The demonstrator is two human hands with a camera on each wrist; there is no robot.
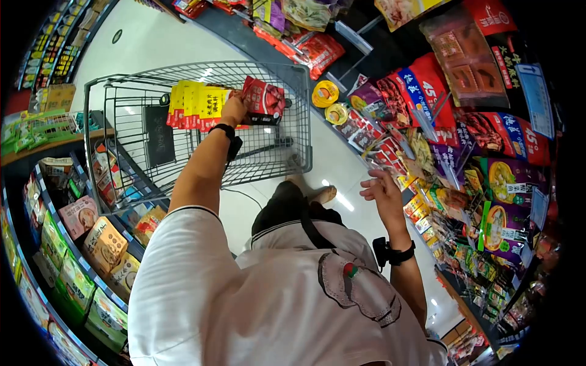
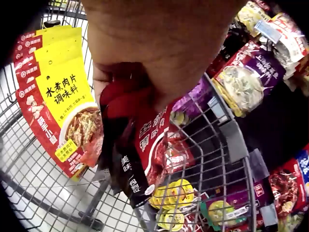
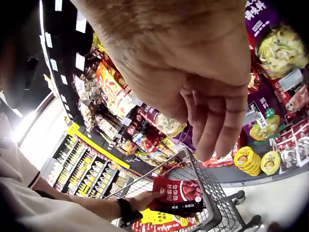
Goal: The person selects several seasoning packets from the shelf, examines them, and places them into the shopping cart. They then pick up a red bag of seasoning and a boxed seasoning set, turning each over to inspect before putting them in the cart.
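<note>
My left hand [image 1: 234, 111] grips one end of a red seasoning packet [image 1: 264, 100] above the wire shopping cart [image 1: 309, 134]. In the left wrist view, the red-and-black packet [image 2: 126, 154] hangs below the curled fingers. Right beside it, several yellow-and-red seasoning packets [image 1: 198, 104] lie fanned in an overlapping row at the cart. My right hand [image 1: 381, 194] is raised between the cart and the right-hand shelf, holding nothing. Its fingers hang loosely bent in the right wrist view, near the shelf goods.
Hanging bags [image 1: 506, 177] and packets crowd the shelf on the right, with metal hooks sticking out. Yellow round tubs [image 1: 325, 93] stand at its edge. Boxed and bagged goods [image 1: 104, 244] fill a shelf to the left. Pale floor [image 1: 149, 36] shows beyond the cart.
</note>
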